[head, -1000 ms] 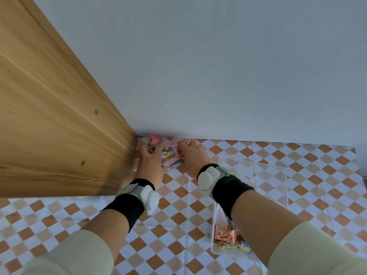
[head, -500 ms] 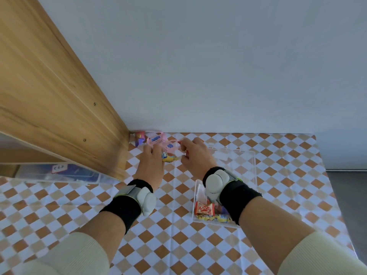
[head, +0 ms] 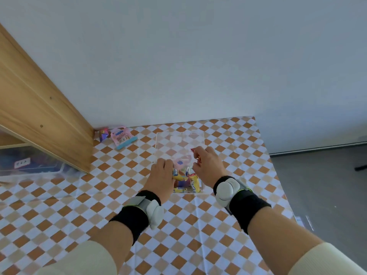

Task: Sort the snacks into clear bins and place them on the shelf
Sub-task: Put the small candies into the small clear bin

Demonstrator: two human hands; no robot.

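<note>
A clear bin (head: 158, 147) stands on the checkered table, with several snack packets (head: 191, 184) at its near end. Both of my hands hover over the bin. My left hand (head: 161, 176) is closed on a yellow and blue packet (head: 178, 175). My right hand (head: 207, 165) pinches a red-edged packet (head: 193, 150). A blurred pink packet (head: 181, 161) sits between the two hands; who holds it is unclear. A pink snack pack (head: 122, 136) and a purple packet (head: 104, 134) lie by the wall next to the wooden shelf (head: 49, 120).
Inside the shelf at the left sits another clear bin (head: 45, 169) with a white label and dark contents. The table's right edge (head: 278, 175) drops to a grey floor. A white wall runs behind the table.
Both hands have moved from the corner by the shelf to above the clear bin, carrying packets. A pink pack and a purple packet stay in the corner.
</note>
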